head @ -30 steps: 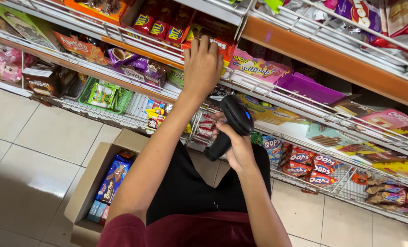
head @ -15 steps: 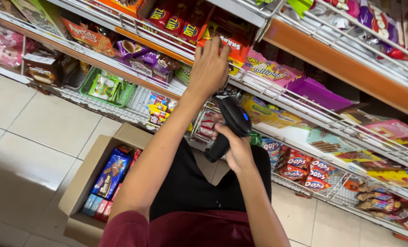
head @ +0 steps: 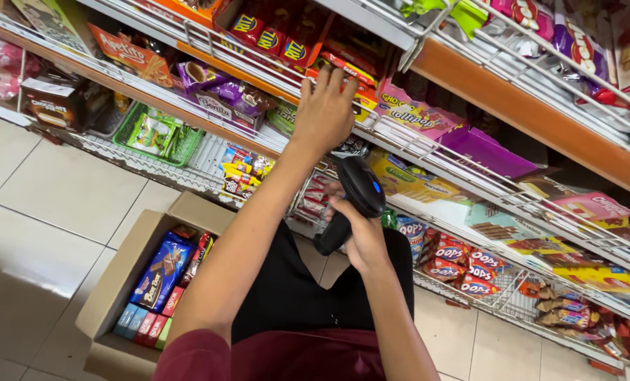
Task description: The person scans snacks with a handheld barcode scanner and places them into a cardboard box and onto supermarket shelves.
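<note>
Left hand (head: 324,106) shifted slightly right along the wire shelf rail (head: 400,141) since before, fingers spread on orange packets (head: 354,85), right hand (head: 361,236) at five o'clock, clenched round black barcode scanner (head: 354,197), cardboard box (head: 117,282) at eight o'clock.

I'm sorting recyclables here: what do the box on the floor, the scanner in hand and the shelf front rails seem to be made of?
The box looks like plain brown corrugated cardboard, matte, with folded flaps. The scanner in the right hand seems black moulded plastic, slightly glossy. The shelf rails look like thin metal wire, pale-coated or plated, judging by their sheen.
</note>
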